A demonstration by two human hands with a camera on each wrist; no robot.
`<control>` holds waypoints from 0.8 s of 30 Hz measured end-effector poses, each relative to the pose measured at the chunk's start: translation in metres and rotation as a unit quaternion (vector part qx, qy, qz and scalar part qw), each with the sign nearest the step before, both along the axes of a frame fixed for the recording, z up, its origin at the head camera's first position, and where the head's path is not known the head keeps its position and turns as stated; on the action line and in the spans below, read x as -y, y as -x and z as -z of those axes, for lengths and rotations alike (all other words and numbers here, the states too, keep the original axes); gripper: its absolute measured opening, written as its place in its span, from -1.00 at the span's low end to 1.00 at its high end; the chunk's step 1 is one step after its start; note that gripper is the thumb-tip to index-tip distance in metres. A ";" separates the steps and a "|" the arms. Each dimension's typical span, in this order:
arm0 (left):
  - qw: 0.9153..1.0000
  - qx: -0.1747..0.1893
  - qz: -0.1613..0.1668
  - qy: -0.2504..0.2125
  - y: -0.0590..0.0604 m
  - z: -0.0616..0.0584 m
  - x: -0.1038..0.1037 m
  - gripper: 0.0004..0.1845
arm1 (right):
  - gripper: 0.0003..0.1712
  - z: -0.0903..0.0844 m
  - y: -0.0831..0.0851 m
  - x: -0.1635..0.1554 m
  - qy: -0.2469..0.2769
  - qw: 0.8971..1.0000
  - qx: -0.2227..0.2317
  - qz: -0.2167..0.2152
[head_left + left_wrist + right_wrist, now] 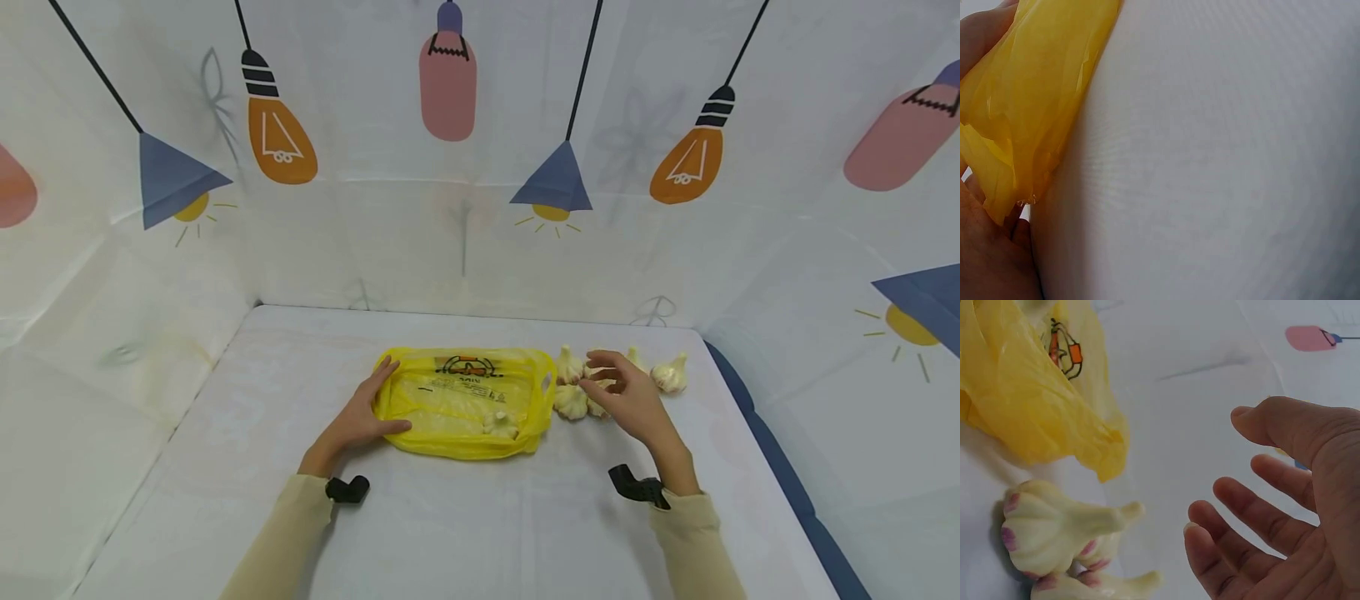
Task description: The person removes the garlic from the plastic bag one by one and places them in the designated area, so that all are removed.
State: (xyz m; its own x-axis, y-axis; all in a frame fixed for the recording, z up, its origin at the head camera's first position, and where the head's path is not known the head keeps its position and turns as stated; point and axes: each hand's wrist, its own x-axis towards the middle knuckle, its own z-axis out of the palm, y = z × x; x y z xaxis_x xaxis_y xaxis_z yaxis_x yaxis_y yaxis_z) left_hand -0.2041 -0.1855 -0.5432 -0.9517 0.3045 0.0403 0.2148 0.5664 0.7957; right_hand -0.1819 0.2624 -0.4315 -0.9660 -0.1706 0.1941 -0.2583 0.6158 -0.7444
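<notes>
Inspection note, remote op. Left hand (358,419): fingers straight and spread flat on the left end of the yellow bag (457,402), centre of the head view. In my judgement it pins the film so the bag stays put on the counter (480,517). The left wrist view shows crumpled yellow film (1029,100) against the palm; I can't tell finger detail there.

Right hand (630,400): just right of the bag, over the garlic pile (573,387). The right wrist view shows the fingers (1254,519) loosely spread and slightly bent, palm open, holding nothing. The nearest bulb (1054,528) sits at lower left of that frame, just clear of the fingertips. The hand looks poised to take a bulb, prob. the nearest one.

Bag: thin, glossy, translucent plastic, wrinkled, lying flat, with printed logo (468,365) at top centre and a cut-out handle at the right edge, mouth facing the pile. One bulb (501,424) is already inside, lower right of the bag.

Garlic: several bulbs in a loose cluster right of centre, one more (670,374) set slightly apart further right. Skins are papery and off-white with purple flecks; bodies are ribbed and round with a tapering stem.

Counter: white cloth cover, matte, fine weave. Backdrop (480,167): white sheeting with lamp and bulb prints, creased.
</notes>
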 end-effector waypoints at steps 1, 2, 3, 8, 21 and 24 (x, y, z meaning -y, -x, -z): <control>1.000 0.000 0.000 0.000 0.000 0.000 0.000 0.16 | -0.47 0.000 0.001 0.003 0.003 1.000 0.007 -0.009; 1.000 0.000 0.000 0.001 0.000 0.000 0.000 0.17 | -0.47 -0.001 0.002 0.007 0.003 1.000 0.011 -0.018; 1.000 0.001 -0.001 0.000 0.000 0.000 0.000 0.17 | -0.47 -0.001 0.003 0.010 0.002 1.000 0.016 -0.026; 1.000 0.005 -0.004 0.002 0.001 0.002 0.001 0.17 | -0.38 0.001 0.008 0.028 0.005 0.996 0.028 -0.079; 1.000 -0.002 0.000 0.001 0.001 0.003 0.002 0.17 | -0.33 0.012 0.016 0.070 -0.036 0.975 0.081 -0.205; 1.000 -0.001 0.001 -0.002 0.000 0.001 0.001 0.17 | -0.32 0.015 0.018 0.073 -0.045 0.970 0.098 -0.217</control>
